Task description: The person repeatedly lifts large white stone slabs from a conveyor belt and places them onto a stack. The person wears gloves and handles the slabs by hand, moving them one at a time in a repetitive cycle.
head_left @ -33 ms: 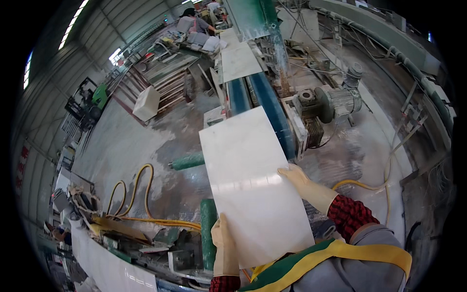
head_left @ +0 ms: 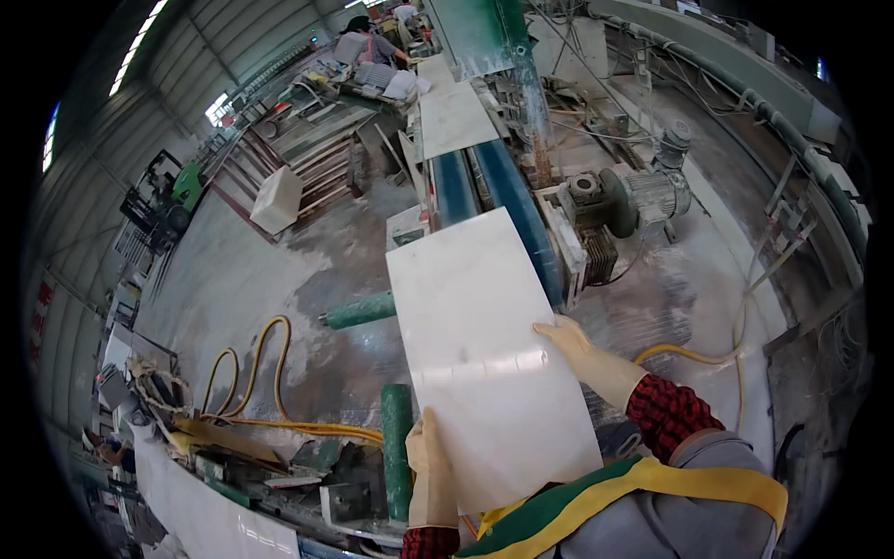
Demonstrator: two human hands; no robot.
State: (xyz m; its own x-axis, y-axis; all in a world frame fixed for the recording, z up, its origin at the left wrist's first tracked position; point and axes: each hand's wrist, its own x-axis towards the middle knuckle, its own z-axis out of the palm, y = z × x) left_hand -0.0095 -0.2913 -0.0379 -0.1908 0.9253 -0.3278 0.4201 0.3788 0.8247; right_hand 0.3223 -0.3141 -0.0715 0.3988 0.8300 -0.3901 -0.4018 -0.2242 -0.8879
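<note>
slab (head_left: 494,373), white and glossy, is gripped at its left edge by the gloved left hand (head_left: 430,466) and at its right by the gloved right hand (head_left: 579,352) — near the blue belt conveyor's (head_left: 518,205) near end, hardly shifted since the earlier view — so the hold looks steady.

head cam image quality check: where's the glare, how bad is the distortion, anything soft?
Head view: a bright glare band crosses the glossy white slab; head view: fisheye bending curves the long pipe at right, and the corners are black; head view: the bright roof strip at upper left looks washed out; head view: the far worker is small and soft.
</note>
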